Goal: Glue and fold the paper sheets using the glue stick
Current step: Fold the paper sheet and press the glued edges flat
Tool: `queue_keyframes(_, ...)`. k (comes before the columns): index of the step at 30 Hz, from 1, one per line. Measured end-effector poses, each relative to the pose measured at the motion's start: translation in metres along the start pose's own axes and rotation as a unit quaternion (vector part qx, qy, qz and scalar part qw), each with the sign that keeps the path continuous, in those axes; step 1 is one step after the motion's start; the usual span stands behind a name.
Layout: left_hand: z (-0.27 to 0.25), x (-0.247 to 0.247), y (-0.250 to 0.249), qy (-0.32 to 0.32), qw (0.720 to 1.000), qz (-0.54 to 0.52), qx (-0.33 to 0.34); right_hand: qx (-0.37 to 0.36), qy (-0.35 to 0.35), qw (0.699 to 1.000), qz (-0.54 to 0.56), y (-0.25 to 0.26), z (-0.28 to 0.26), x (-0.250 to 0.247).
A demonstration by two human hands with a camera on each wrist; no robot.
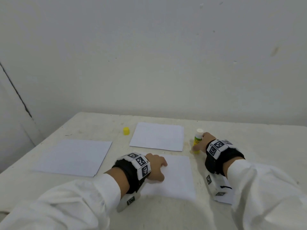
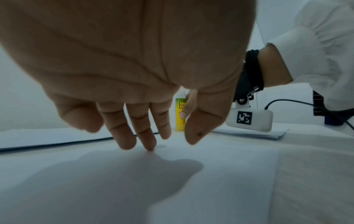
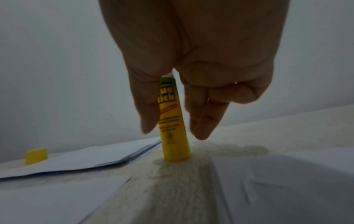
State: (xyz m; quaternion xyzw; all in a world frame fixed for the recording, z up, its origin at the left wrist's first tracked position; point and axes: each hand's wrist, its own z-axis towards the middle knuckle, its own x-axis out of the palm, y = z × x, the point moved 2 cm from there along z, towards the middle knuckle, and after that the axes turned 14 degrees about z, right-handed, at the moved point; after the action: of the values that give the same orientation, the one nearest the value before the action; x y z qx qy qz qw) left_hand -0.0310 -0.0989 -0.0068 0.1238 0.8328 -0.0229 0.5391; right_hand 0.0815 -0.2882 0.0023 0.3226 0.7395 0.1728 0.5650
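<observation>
On the table (image 1: pixel 83 127), 1 o'clock of the near sheet (image 1: pixel 179 176) | glue stick (image 1: pixel 197 141) upright, uncapped, right hand (image 1: pixel 203 143) pinching it | left hand (image 1: pixel 157 168) flat, fingertips (image 2: pixel 149 144) pressing sheet | cap (image 1: pixel 126 131) at 11 o'clock | advice: keep sheet pinned, stroke lightly along edge.

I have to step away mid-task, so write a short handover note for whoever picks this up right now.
Left hand: open, fingertips resting on the near sheet, steadying it.
Right hand: holds the glue stick, uncapped and upright with its base on the table, right of the sheets.
Yellow cap: on the table behind, left of the far stack. Another stack lies to the left.
Done: cap off. Whether any glue is on cannot be told.
Left: glue and fold the sheets.
</observation>
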Motion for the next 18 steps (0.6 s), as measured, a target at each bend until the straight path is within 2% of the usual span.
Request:
queue_keyframes(3, -0.006, -0.003, 0.011, -0.006, 1.0, -0.026, 0.004, 0.036, -0.007, 0.998, -0.057, -0.004, -0.006, -0.001)
queue_keyframes(6, -0.01, -0.003, 0.036, -0.004, 0.999, -0.028, -0.018, 0.017, 0.007, 0.984, -0.175, -0.004, -0.014, -0.003)
queue_keyframes(8, -0.015, -0.003, 0.061, -0.008, 0.999, -0.025, -0.036, -0.001, 0.046, 0.965, -0.258, 0.007, -0.031, 0.005)
queue_keyframes(12, -0.029, 0.002, 0.129, 0.013, 0.995, -0.021, -0.092, -0.024, 0.145, 0.949, -0.28, 0.062, -0.073, 0.043)
queue_keyframes(15, -0.047, 0.02, 0.194, 0.047, 0.988, -0.023, -0.147, -0.097, 0.167, 0.945, -0.266, 0.117, -0.087, 0.094)
queue_keyframes(18, -0.072, 0.036, 0.257, 0.055, 0.977, -0.011, -0.206, -0.156, 0.166, 0.933, -0.277, 0.172, -0.098, 0.151)
